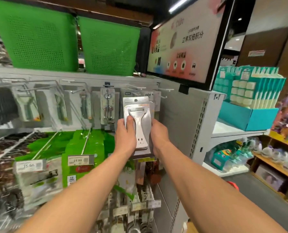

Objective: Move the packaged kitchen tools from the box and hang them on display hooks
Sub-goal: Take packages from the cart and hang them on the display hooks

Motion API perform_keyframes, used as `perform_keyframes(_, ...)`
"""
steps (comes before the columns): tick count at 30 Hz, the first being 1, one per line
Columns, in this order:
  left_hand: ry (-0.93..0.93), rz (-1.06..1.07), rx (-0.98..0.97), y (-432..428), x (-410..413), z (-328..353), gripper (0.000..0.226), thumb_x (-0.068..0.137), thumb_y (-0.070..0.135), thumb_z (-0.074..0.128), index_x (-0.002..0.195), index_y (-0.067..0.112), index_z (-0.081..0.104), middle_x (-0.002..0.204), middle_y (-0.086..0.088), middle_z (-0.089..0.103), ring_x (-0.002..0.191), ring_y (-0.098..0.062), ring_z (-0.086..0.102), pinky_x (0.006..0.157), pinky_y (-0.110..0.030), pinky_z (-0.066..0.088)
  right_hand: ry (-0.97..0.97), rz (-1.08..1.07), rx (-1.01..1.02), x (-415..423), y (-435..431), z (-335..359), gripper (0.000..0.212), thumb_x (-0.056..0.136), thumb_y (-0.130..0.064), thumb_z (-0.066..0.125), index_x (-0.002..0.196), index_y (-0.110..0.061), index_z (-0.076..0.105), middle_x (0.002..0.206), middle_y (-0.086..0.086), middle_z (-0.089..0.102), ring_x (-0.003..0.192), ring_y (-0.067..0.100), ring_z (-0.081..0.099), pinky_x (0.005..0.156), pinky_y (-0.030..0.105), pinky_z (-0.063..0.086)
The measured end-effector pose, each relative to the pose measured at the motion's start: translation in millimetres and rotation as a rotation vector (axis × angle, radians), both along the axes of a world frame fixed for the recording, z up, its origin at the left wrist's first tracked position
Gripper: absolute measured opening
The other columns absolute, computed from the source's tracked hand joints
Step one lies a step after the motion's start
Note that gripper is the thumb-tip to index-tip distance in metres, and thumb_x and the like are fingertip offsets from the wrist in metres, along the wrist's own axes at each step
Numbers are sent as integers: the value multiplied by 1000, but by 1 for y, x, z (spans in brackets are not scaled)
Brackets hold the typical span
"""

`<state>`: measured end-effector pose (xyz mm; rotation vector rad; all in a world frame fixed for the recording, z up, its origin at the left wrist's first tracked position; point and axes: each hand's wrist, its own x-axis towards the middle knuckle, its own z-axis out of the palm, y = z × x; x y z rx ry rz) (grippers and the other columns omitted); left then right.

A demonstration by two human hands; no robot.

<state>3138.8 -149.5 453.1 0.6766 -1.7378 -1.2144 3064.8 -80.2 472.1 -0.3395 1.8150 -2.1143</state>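
Note:
A packaged white peeler [138,118] with a small face printed on its handle is held upright in front of the top row of display hooks. My left hand [125,134] grips its left edge, thumb on the front. My right hand [158,134] grips its right edge. The pack looks like a small stack of several cards. Its hang hole [136,100] sits level with a white hook [137,86] on the grey back panel. Other packaged tools [107,105] hang on hooks to the left. The box is not in view.
Two green perforated baskets [39,39] stand on the shelf top above the hooks. A promotional screen [182,47] leans at the upper right. Green packs with price tags [80,160] hang below. A teal display box [245,118] sits on the side shelf at the right.

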Motion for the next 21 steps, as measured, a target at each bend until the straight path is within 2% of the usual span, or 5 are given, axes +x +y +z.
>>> perform_keyframes(3, 17, 1, 82, -18, -5, -3, 40, 110, 50, 35, 104, 17, 57, 98, -5, 67, 96, -26, 63, 83, -39, 49, -3, 55, -21, 0, -4, 1, 25, 94, -26, 58, 98, -7, 74, 98, 16, 77, 82, 25, 69, 76, 38, 56)
perform_keyframes(7, 81, 56, 173, -28, -8, 1, 38, 112, 41, 33, 110, 11, 56, 92, 2, 62, 91, -21, 57, 67, -27, 38, 87, 16, -64, -6, -15, 7, 18, 101, -27, 57, 100, -19, 74, 103, 7, 76, 104, 31, 72, 95, 49, 59)
perform_keyframes(10, 113, 101, 208, -34, -7, 0, 30, 113, 34, 33, 109, 14, 54, 91, 8, 57, 96, -21, 52, 69, -30, 32, 142, -13, -65, -11, -24, 12, 18, 103, -27, 56, 99, -20, 73, 104, 5, 74, 106, 29, 70, 98, 44, 57)
perform_keyframes(14, 129, 109, 226, -47, -8, -3, 29, 113, 32, 32, 110, 14, 54, 96, 5, 58, 102, -21, 52, 81, -29, 31, 223, -49, -77, -27, -32, 16, 16, 105, -22, 56, 107, -17, 71, 103, -2, 70, 102, 17, 63, 92, 31, 49)
perform_keyframes(21, 139, 84, 190, -59, -19, 1, 27, 113, 31, 32, 110, 16, 54, 90, 14, 54, 84, -7, 52, 71, -29, 34, 295, -87, -89, -48, -46, 14, 20, 107, -24, 53, 109, -15, 70, 91, -3, 66, 87, 14, 59, 74, 23, 45)
